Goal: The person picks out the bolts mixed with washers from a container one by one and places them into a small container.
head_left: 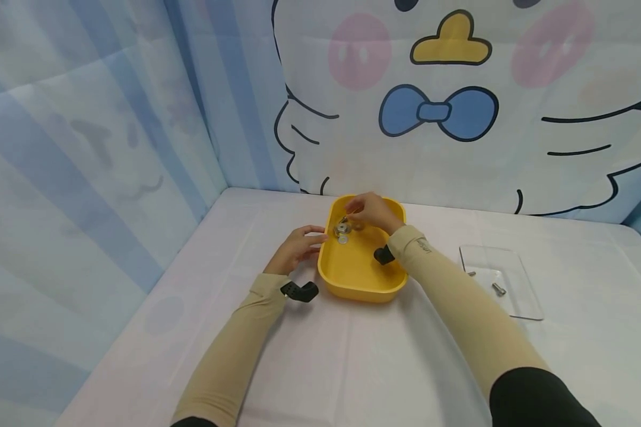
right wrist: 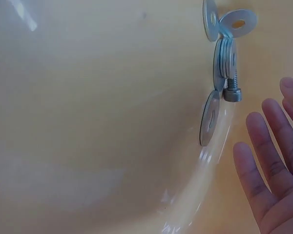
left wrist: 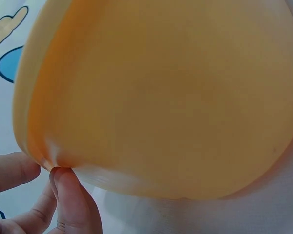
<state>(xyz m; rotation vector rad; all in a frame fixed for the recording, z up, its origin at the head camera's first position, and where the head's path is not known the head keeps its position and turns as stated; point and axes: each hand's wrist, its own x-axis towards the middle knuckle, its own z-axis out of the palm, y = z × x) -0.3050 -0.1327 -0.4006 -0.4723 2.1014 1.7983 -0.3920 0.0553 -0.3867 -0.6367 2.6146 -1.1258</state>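
A yellow tray [head_left: 363,293] stands near the back edge of the table. My left hand [head_left: 297,249] is at its left side; in the left wrist view thumb and forefinger pinch the tray's rim. Reaching in from the right, my right hand [head_left: 373,212] hovers over the tray's far end. In the right wrist view its visible fingers [right wrist: 269,156] are nearly straight, with no held item showing. Close to the fingertips, several metal washers [right wrist: 210,119] lie in the tray, along with a socket-head bolt [right wrist: 232,94].
To the right, a clear shallow plastic tray [head_left: 529,290] holds a metal bolt [head_left: 498,289]; another small metal piece [head_left: 471,273] is partly hidden by the right forearm. A printed curtain [head_left: 432,172] hangs behind the table, and another covers the left side.
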